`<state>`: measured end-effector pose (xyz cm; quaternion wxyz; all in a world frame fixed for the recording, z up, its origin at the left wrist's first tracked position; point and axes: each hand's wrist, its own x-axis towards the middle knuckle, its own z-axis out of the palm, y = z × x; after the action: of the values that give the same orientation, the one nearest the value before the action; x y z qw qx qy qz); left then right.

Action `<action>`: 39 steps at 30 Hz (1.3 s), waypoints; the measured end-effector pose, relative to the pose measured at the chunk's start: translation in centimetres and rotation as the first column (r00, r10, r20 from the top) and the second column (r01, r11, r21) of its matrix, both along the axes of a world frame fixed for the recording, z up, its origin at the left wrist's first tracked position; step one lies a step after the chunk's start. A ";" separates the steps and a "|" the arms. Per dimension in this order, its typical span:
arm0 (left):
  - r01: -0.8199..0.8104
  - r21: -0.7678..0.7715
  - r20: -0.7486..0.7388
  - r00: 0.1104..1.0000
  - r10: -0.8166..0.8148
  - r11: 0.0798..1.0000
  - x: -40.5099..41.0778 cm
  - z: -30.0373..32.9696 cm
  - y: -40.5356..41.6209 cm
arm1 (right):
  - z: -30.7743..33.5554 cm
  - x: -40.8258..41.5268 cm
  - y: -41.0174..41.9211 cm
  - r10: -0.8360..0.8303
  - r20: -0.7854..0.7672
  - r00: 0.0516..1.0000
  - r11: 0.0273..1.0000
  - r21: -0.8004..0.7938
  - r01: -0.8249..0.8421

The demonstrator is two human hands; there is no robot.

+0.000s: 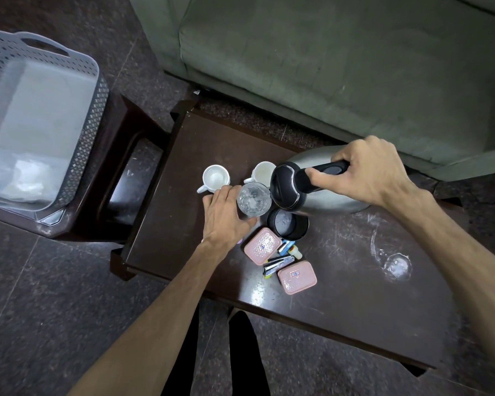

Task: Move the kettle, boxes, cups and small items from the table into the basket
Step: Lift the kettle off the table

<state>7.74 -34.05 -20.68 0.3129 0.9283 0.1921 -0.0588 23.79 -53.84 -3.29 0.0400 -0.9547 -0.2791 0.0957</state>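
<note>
My right hand [366,170] grips the black handle of the steel kettle [326,195], which is at the back of the dark table [355,295]. My left hand [226,215] wraps around a clear glass [253,199] just left of the kettle. Two white cups [215,177] [263,172] stand behind the glass. A black round base [287,223] lies in front of the kettle. Two pink boxes [262,245] [297,277] lie nearer me, with a stapler and small items [280,260] between them. The grey basket [40,121] sits at the left.
The basket rests on a dark stool [120,172] left of the table and holds clear plastic [20,175] at its near end. A green sofa [340,58] stands behind the table. Another clear glass [397,265] lies on the table's right part.
</note>
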 end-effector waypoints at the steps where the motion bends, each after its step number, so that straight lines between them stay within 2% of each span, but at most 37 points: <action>1: 0.000 0.001 0.000 1.000 0.000 1.000 0.0 0.0 0.0 | 0.0 0.1 -0.3 -0.005 -0.009 1.000 1.000 0.015 0.005; 13: 0.005 0.004 0.011 1.000 -0.005 1.000 -0.3 0.4 0.6 | 1.3 -0.1 -3.7 -0.078 -0.165 0.983 0.959 0.258 0.119; 19: -0.017 -0.061 0.175 0.984 0.028 0.998 -0.7 1.6 1.2 | 3.2 -0.4 -5.0 -0.125 -0.251 0.960 0.853 0.467 0.234; 24: -0.053 -0.160 0.330 0.938 0.104 0.986 -0.6 4.2 2.2 | 4.6 -0.1 -4.2 -0.143 -0.316 0.938 0.719 0.618 0.318; 27: -0.095 -0.236 0.387 0.904 0.183 0.967 -0.4 6.1 3.7 | 5.0 0.1 -2.0 -0.149 -0.333 0.931 0.651 0.675 0.346; 31: -0.163 -0.423 0.420 0.836 0.352 0.891 -0.1 8.7 6.8 | 5.3 0.2 3.1 -0.156 -0.346 0.925 0.548 0.749 0.373; 34: -0.239 -0.494 0.428 0.770 0.473 0.836 0.2 11.0 10.1 | 5.4 0.1 8.6 -0.143 -0.375 0.916 0.460 0.794 0.397; 39: -0.266 -0.587 0.459 0.669 0.585 0.765 0.2 14.6 16.7 | 5.7 -0.6 19.8 -0.042 -0.442 0.896 0.322 0.843 0.431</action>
<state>7.98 -17.36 -6.09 0.5787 0.7140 0.2765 0.2809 23.19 -34.07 2.46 0.6317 -0.7609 -0.1266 0.0779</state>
